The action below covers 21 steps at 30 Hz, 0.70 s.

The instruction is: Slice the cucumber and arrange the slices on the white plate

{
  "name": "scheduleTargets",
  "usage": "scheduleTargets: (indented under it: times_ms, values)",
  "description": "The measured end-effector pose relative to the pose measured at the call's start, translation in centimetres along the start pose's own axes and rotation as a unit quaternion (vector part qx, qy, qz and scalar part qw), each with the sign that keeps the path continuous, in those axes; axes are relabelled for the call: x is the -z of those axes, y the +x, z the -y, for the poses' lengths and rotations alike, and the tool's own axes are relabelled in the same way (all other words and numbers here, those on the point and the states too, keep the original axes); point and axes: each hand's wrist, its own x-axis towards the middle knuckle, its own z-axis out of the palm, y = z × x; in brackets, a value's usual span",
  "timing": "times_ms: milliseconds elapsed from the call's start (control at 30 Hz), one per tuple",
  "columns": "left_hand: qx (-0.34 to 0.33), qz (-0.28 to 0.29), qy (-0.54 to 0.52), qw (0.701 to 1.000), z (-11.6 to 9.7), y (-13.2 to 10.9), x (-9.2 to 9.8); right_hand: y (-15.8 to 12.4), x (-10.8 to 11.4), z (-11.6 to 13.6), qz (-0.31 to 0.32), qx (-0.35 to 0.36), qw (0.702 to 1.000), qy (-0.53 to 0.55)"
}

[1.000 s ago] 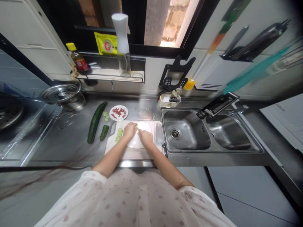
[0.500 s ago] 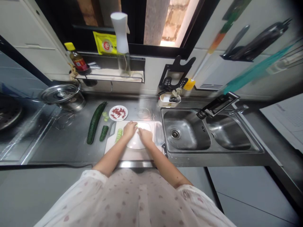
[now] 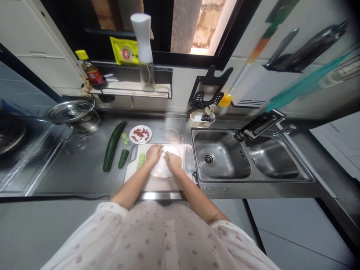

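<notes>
Counter [image 3: 73,172]: glossy steel
Window [image 3: 184,26]: black-framed
Plate [image 3: 161,169]: white, rounded — on a pale board [image 3: 165,183]
Left hand [image 3: 153,154]: pinches a pale-green piece [image 3: 162,149]
Right hand [image 3: 173,162]: pinches another piece [image 3: 165,153] — just beside

Smooth, dully reflective metal makes up the long grey counter [image 3: 62,168], while the silver double-bowl sink [image 3: 225,165] and the round silver lidded pot [image 3: 92,122] have a shinier metallic finish. The pale rectangular cutting board [image 3: 165,183] looks like smooth plastic, and the white rounded plate [image 3: 161,170] on it is glossy. The long dark-green cucumber [image 3: 113,147] has rough skin, and the white spotted shirt [image 3: 163,236] is soft, matt cloth.
</notes>
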Motion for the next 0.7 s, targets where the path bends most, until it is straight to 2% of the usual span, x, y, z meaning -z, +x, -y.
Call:
scheduleTargets:
  times_ms: [700]
  values:
    - [-0.009,-0.005,-0.006,1.000,0.01,0.10,0.04,0.11,0.06,0.03,0.013,-0.006,1.000,0.000]
